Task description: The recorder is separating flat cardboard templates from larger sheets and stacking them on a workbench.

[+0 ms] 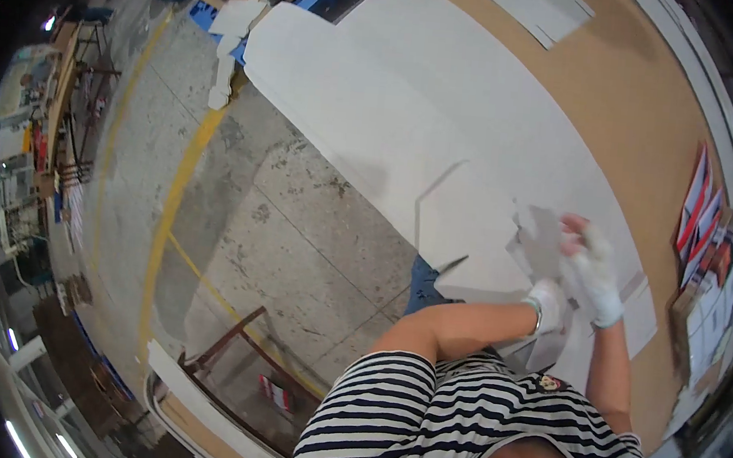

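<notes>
My left hand (547,304), in a white glove, is closed on the lower part of a cut white cardboard piece (548,245) at the near edge of the brown worktable (646,123). Just to its right, my right hand (591,273), also gloved with bare fingertips, curls over the same piece's upper right edge. The two hands almost touch. The piece lies on a stack of large white sheets (412,102) that runs across the table. My striped shirt hides the sheet's near edge.
Printed red, white and blue flat cartons (701,206) and brown boxes (709,303) lie along the table's right edge. On the left, a concrete floor with a yellow line (172,203), a blue pallet with white sheets (232,21), a wooden frame (235,340) and shelving (52,132).
</notes>
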### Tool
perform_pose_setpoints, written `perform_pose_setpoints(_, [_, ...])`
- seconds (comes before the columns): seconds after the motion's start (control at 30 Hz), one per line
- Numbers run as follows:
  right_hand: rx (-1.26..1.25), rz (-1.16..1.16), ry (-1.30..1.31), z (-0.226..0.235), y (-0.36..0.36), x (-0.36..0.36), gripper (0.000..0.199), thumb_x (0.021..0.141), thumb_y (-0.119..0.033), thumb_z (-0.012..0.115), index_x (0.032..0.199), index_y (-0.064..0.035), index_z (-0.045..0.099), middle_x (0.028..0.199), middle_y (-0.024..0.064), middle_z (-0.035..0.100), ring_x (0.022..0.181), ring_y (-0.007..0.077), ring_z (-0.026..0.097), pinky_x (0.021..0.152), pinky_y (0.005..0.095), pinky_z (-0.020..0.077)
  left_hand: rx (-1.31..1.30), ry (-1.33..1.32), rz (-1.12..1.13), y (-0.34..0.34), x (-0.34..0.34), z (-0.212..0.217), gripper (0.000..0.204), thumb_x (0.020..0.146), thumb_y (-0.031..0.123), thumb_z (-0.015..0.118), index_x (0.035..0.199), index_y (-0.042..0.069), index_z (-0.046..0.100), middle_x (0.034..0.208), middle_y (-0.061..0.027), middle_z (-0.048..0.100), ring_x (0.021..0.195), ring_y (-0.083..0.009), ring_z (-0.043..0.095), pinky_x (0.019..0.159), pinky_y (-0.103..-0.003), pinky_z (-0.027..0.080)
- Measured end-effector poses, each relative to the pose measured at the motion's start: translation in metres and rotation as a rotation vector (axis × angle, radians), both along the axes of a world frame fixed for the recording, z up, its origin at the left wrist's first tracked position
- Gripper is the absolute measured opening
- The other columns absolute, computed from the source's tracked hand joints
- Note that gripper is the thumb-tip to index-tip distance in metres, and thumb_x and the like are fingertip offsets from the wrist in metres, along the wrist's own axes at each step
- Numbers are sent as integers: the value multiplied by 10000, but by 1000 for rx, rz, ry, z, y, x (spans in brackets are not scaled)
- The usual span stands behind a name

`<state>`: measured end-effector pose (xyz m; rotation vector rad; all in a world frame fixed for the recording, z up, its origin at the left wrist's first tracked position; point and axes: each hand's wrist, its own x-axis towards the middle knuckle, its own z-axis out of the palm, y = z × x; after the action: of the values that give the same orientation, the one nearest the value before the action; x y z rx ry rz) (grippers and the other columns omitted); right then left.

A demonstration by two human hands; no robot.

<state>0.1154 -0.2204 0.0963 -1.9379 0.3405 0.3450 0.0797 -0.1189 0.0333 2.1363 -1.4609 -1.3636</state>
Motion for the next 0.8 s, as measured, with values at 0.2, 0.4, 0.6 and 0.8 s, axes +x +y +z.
perform_pose_setpoints(0.2, [-130, 346, 116, -3, 106, 112, 651, 804, -237, 731, 1361, 11, 504, 1214, 141, 592, 1205, 231, 542, 1014, 343, 431, -124, 16, -30, -9, -22, -26, 491, 846, 579, 621, 1069, 165, 762, 1109, -54, 723, 1034, -259, 665, 787, -473, 499])
perform_pose_setpoints(0.4, [-136, 314, 280, -8, 105, 122, 539, 734, -272, 812, 1135, 8, 587, 967, 75, 561, 909, 193, 538, 848, 320, 455, -220, -15, -100, -7, -20, -21, 389, 874, 419, 617, 1112, 139, 743, 1106, -82, 716, 1031, -301, 656, 765, -498, 484])
perform_pose_setpoints(0.6, [-51, 204, 461, -27, 103, 125, 406, 753, -227, 790, 1017, -11, 569, 892, 28, 497, 829, 150, 461, 755, 294, 406, -208, 99, -47, 11, -1, -1, 303, 862, 255, 639, 1112, 115, 738, 1124, -91, 698, 1045, -268, 632, 804, -472, 479])
perform_pose_setpoints(0.8, [89, 172, 361, -35, 100, 117, 313, 799, -76, 710, 1069, -54, 552, 943, -21, 495, 865, 95, 444, 802, 266, 399, -713, 260, 288, 91, 52, 27, 312, 810, 285, 693, 1030, 64, 695, 1106, -118, 645, 1016, -281, 605, 850, -424, 482])
